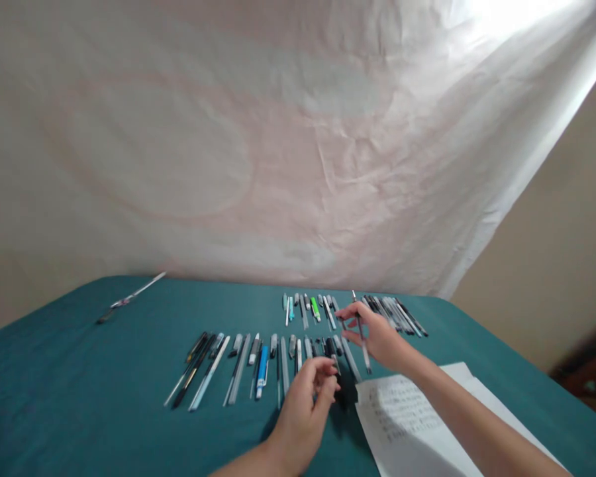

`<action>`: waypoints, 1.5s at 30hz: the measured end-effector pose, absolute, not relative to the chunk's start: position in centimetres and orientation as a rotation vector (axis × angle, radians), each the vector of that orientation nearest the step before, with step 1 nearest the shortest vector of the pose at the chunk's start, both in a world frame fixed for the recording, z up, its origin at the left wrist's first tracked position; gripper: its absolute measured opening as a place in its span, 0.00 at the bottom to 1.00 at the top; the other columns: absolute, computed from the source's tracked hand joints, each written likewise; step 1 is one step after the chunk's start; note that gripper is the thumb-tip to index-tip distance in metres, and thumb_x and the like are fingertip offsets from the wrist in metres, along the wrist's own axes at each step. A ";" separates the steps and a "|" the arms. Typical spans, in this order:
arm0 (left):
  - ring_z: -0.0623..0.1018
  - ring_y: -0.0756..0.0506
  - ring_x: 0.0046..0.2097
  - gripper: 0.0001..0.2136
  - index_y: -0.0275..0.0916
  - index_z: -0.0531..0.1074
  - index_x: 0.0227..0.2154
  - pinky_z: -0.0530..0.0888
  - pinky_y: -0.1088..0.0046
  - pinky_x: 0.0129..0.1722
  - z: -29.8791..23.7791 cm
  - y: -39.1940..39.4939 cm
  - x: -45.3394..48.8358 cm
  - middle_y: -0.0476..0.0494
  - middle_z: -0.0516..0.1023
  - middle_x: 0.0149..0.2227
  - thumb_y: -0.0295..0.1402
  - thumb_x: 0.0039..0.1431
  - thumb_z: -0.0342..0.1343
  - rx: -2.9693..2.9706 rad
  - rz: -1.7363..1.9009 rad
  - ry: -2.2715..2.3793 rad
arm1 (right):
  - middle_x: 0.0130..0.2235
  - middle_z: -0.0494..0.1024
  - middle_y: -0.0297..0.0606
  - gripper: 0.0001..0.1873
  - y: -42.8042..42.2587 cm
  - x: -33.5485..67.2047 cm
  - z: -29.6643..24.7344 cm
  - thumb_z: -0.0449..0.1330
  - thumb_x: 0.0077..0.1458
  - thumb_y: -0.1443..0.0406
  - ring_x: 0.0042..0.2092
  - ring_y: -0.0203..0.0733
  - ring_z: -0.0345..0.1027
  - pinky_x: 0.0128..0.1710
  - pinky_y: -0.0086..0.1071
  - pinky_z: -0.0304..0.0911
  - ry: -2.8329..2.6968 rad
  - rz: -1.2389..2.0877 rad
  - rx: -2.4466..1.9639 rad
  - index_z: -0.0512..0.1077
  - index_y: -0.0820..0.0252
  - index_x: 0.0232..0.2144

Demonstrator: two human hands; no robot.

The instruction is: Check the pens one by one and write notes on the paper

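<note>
My right hand (375, 336) is closed on a slim clear pen (364, 351), which points up past the fingers with its tip at the top. A small dark piece (345, 324) shows at the fingertips of that hand; what it is I cannot tell. My left hand (302, 411) hovers low over the front row, its fingers curled together. Anything in its grasp is too small or hidden to name. Just beyond it lie pens, caps and thin refills, among them a blue pen (262, 371) and a clear pen barrel (350, 360).
A back row holds more pen parts, including a bright green pen (315, 309). Right of it lies a bundle of pens (395, 314). Handwritten paper sheets (402, 424) lie under my right forearm. A long thin stick (134, 296) is at the far left of the green tablecloth (104, 384).
</note>
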State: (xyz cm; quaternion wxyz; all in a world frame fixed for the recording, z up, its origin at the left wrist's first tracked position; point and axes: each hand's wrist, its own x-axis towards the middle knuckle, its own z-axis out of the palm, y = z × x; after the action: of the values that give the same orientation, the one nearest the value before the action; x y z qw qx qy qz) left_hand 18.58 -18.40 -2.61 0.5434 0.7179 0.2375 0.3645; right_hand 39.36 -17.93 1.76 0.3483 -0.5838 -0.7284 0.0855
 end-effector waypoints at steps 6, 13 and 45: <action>0.73 0.45 0.41 0.15 0.36 0.63 0.44 0.69 0.69 0.41 -2.9 -17.8 18.8 0.40 0.71 0.41 0.40 0.58 0.49 1.442 0.957 0.526 | 0.40 0.72 0.42 0.12 -23.5 33.3 2.2 0.52 0.52 0.72 0.43 0.45 0.65 0.41 0.39 0.62 -2.127 0.056 -1.302 0.64 0.54 0.39; 0.73 0.44 0.42 0.16 0.37 0.62 0.44 0.69 0.67 0.43 -3.1 -17.6 19.0 0.41 0.72 0.41 0.37 0.55 0.53 1.384 0.982 0.454 | 0.46 0.69 0.44 0.17 -23.4 32.5 0.5 0.53 0.52 0.72 0.48 0.48 0.61 0.44 0.43 0.61 -2.131 -0.050 -1.228 0.61 0.52 0.44; 0.74 0.49 0.29 0.10 0.35 0.63 0.35 0.71 0.72 0.32 -2.4 -17.5 19.0 0.46 0.74 0.28 0.37 0.57 0.50 1.058 0.903 0.501 | 0.29 0.73 0.37 0.10 -23.9 33.0 -1.6 0.57 0.48 0.73 0.29 0.35 0.66 0.27 0.30 0.58 -2.044 -0.528 -0.992 0.63 0.60 0.35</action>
State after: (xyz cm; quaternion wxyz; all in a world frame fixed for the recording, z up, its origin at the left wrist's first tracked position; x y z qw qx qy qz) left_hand 19.04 -17.52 -2.44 0.7388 0.4822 0.2285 0.4117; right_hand 33.03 -23.90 -1.64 0.3935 -0.3909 -0.8056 -0.2080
